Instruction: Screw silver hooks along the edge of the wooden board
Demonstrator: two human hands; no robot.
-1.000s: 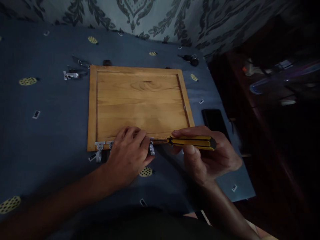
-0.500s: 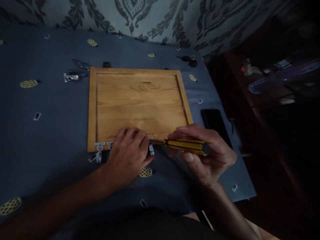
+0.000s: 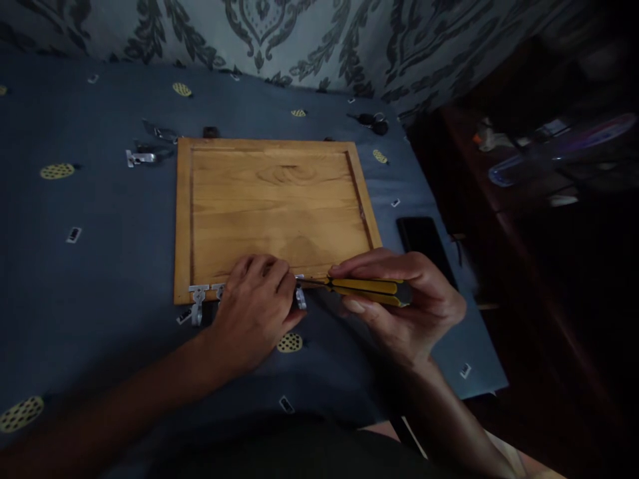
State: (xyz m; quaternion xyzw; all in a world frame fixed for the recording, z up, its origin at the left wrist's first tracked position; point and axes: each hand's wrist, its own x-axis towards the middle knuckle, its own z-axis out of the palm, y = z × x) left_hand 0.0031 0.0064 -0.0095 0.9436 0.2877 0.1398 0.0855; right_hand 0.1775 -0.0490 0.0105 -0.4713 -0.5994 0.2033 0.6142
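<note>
A wooden panel (image 3: 274, 206) lies flat on a blue patterned cloth (image 3: 90, 279). Silver metal hinges (image 3: 200, 296) sit along its near edge. My left hand (image 3: 257, 313) rests curled over one hinge at that edge, fingers pressed down on it. My right hand (image 3: 399, 306) grips a yellow-and-black screwdriver (image 3: 367, 291) held level, its tip pointing left at the hinge beside my left fingers.
Loose metal fittings (image 3: 142, 156) lie on the cloth left of the panel's far corner. Keys (image 3: 374, 123) lie at the far right. A black phone (image 3: 424, 243) lies right of the panel. The cloth's right edge drops to dark furniture (image 3: 539, 199).
My right hand has slid the screwdriver leftward, bringing its tip up to the hinge. My left hand has stayed on the hinge.
</note>
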